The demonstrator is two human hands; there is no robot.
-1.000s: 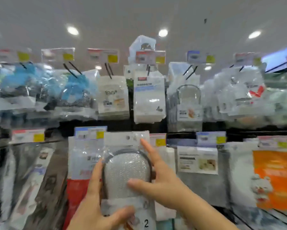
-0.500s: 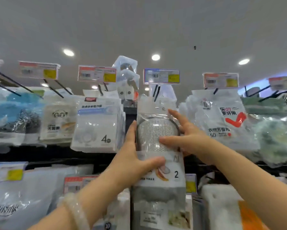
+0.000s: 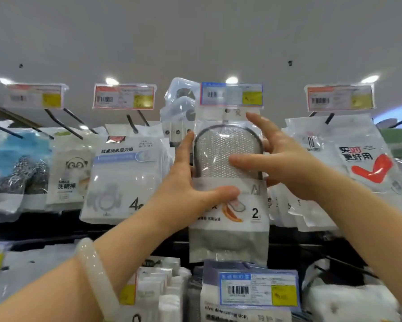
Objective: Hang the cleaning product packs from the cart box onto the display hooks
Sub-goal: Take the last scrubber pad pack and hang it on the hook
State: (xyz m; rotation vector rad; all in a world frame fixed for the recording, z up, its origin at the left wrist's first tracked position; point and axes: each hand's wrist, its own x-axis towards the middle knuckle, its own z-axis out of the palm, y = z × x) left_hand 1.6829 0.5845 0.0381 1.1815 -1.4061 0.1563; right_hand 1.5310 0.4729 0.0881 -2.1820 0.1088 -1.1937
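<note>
A clear pack with a silver mesh dish cloth point(image 3: 227, 219) is held up at the top row of display hooks. My left hand point(image 3: 190, 182) grips its left edge, thumb across the white label. My right hand point(image 3: 276, 159) holds the right side, thumb on the front and index finger raised beside the pack's hang holes point(image 3: 232, 111). The pack's top sits just under a blue price tag point(image 3: 231, 94). The hook behind that tag is hidden by the pack.
Neighbouring hooks point(image 3: 67, 122) carry other packs: a white sponge pack marked 4 point(image 3: 123, 182) on the left, a pack with a red tick point(image 3: 360, 163) on the right. A lower row of tagged packs point(image 3: 258, 289) hangs below. The cart box is out of view.
Both hands have lifted the mesh cloth pack from the lower row up to the top row, under the blue tag. My head has tilted upward.
</note>
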